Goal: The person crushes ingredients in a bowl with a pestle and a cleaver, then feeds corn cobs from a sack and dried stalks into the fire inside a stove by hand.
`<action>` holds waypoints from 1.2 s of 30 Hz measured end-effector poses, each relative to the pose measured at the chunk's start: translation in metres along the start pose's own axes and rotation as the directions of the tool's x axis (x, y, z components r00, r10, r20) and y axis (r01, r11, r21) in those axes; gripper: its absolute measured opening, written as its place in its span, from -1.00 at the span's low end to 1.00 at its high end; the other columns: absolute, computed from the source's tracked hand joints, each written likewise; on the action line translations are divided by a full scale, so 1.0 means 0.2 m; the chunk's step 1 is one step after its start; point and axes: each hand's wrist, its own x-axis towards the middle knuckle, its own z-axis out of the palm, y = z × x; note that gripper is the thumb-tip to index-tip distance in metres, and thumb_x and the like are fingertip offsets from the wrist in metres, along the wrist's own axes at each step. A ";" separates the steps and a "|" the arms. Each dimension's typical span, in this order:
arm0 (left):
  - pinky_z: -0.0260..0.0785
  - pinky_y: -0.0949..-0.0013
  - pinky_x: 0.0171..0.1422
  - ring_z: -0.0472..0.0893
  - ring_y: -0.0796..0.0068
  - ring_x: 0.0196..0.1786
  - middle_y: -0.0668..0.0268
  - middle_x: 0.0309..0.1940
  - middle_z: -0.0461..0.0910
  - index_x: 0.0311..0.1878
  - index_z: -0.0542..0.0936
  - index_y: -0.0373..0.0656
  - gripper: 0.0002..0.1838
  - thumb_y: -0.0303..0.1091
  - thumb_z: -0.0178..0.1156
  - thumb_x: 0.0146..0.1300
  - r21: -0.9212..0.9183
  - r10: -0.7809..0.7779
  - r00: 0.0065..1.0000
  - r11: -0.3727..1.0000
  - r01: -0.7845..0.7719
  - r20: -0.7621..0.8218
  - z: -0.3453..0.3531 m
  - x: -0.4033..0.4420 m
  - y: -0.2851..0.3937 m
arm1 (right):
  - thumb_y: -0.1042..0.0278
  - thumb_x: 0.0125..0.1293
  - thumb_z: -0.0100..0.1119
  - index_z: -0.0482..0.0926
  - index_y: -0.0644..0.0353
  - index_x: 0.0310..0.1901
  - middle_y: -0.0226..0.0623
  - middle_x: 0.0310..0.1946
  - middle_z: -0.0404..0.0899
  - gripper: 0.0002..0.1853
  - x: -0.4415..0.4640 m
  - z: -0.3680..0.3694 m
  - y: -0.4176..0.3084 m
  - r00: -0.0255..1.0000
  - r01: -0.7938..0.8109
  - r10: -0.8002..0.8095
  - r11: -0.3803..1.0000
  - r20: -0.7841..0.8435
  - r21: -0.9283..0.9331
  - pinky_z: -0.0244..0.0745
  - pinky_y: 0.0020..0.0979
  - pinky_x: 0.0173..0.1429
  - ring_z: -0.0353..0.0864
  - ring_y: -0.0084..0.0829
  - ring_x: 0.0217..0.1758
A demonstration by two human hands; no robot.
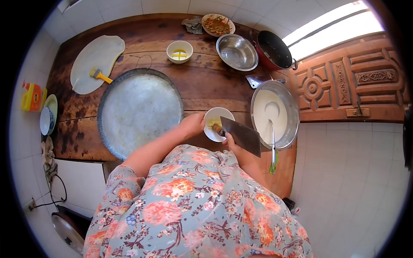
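My left hand (194,125) is closed on the left rim of a small white bowl (207,133) near the table's front edge. Yellowish, finely chopped bits lie inside the bowl. At its right side, my right hand (230,141) grips a cleaver (243,135) low down. The wooden handle dips into the bowl, and the wide dark blade points right, above the table edge. Just to the right stands a large metal basin (294,121) of white liquid with a ladle (273,148) in it. My fingertips are partly hidden by the bowl and cleaver.
A large round metal tray (140,112) lies left, beside a yellow brush (101,76) on a pale board (92,60). Toward the back are a bowl with yellow oil (180,52), an empty steel basin (237,52), a dark pot (274,49) and a plate of food (218,25).
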 end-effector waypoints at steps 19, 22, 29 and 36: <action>0.27 0.17 -0.04 0.46 0.04 -0.13 -0.04 -0.24 0.48 -0.11 0.40 -0.26 -0.68 -0.41 -0.17 0.05 -0.276 -0.123 0.991 0.952 0.132 0.049 0.01 -0.03 0.06 | 0.37 0.17 0.00 0.46 0.33 -0.29 -0.36 -0.59 0.51 -0.81 0.07 0.02 -0.01 0.998 -0.056 0.056 0.998 -0.010 0.030 0.38 -0.57 -0.47 0.46 -0.61 -0.60; 0.27 0.17 -0.03 0.46 0.04 -0.13 -0.04 -0.25 0.48 -0.12 0.41 -0.26 -0.68 -0.41 -0.17 0.05 -0.262 -0.146 0.988 0.953 0.153 0.049 -0.02 -0.05 0.08 | 0.37 0.17 0.01 0.45 0.33 -0.29 -0.34 -0.58 0.52 -0.82 0.05 0.03 -0.02 0.996 0.077 -0.070 0.989 -0.053 0.125 0.39 -0.58 -0.45 0.47 -0.62 -0.60; 0.28 0.17 -0.05 0.46 0.05 -0.13 -0.04 -0.24 0.48 -0.12 0.42 -0.25 -0.68 -0.41 -0.17 0.04 -0.237 -0.147 0.989 0.960 0.150 0.030 0.01 -0.04 0.06 | 0.39 0.17 0.00 0.47 0.32 -0.33 -0.37 -0.59 0.51 -0.84 0.06 0.01 0.01 0.998 0.045 -0.043 0.998 -0.043 0.037 0.39 -0.56 -0.47 0.48 -0.60 -0.61; 0.36 0.28 -0.34 0.53 0.28 -0.48 0.05 -0.44 0.52 -0.06 0.38 -0.27 -0.64 -0.48 -0.19 0.03 -0.202 -0.071 0.997 0.977 0.064 -0.025 0.01 -0.03 0.05 | 0.37 0.18 -0.01 0.48 0.32 -0.36 -0.37 -0.54 0.51 -0.83 0.06 0.03 -0.02 0.994 -0.076 0.084 0.989 -0.064 0.127 0.38 -0.57 -0.49 0.46 -0.61 -0.60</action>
